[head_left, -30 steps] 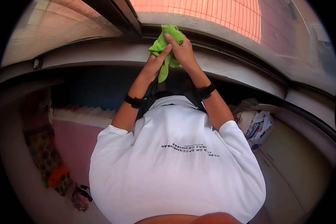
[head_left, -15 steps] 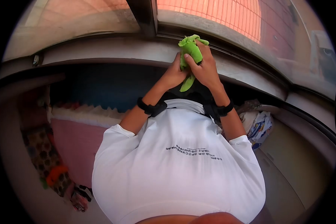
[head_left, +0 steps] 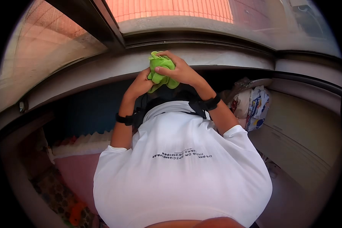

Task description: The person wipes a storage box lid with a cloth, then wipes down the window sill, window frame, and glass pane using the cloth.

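A bunched, bright green cloth point(head_left: 162, 72) is gripped between my two hands, in front of the window sill. My left hand point(head_left: 141, 81) holds its left side, with the fingertips hidden behind the fabric. Over the right side, my right hand point(head_left: 180, 70) is closed, its thumb pressed on the front and its fingers curled across the top. One fold hangs below my hands. The pale window sill point(head_left: 224, 59) lies just beyond the cloth.
A dark window frame post point(head_left: 108, 28) rises at upper left beside the glass. Plastic bags point(head_left: 256, 104) are bundled at right, by a pale cabinet point(head_left: 300, 129). To the left are a pink cover point(head_left: 78, 171) and a patterned mat point(head_left: 55, 190).
Relative to the sill and window post, the view has turned. Both hands now hold the cloth lower and nearer my body, and its folds are more gathered.
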Available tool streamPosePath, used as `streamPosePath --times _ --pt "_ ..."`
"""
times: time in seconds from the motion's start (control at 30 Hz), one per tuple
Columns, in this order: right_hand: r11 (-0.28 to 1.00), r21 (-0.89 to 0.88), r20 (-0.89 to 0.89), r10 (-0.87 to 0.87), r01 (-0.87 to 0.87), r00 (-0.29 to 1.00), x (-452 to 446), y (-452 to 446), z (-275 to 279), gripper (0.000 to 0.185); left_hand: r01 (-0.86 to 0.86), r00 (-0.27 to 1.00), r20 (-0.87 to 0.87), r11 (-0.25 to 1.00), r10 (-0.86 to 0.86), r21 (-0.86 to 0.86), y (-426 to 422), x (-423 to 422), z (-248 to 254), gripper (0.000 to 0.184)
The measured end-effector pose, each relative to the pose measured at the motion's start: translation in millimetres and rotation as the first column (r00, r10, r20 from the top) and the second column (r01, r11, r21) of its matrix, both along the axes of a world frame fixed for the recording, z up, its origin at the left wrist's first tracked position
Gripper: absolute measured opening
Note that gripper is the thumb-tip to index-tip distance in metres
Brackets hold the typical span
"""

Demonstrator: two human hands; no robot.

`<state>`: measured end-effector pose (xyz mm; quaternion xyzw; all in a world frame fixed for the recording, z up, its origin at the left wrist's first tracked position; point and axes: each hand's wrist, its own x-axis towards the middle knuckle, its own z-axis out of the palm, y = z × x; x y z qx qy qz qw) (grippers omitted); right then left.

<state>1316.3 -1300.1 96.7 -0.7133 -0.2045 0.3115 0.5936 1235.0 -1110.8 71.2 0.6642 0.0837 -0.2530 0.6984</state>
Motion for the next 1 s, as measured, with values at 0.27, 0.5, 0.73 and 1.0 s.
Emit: streamPosePath --times 0.27,0.5,0.73,1.0 --pt "0.913 0.032 0.04 -0.409 0.408 0.912 -23 11 11 0.053 0.039 0.957 0.288 0.999 -0.039 0.008 -13 -3 39 0.077" --pt "0.968 0.088 -0.094 -0.229 0.237 0.969 -2 -15 14 0.066 -0.213 0.933 0.281 0.974 0.225 -0.073 1 27 27 0.035" --pt "0.948 0.252 -0.184 -0.153 0.197 0.971 3 -79 10 0.063 -0.09 0.914 0.383 0.988 0.13 -0.122 -97 60 28 0.039" --pt "0.682 0.254 -0.278 -0.627 0.686 0.727 43 -216 -30 0.048 -0.064 0.956 0.277 0.992 0.093 -0.112 -233 139 8 0.049"
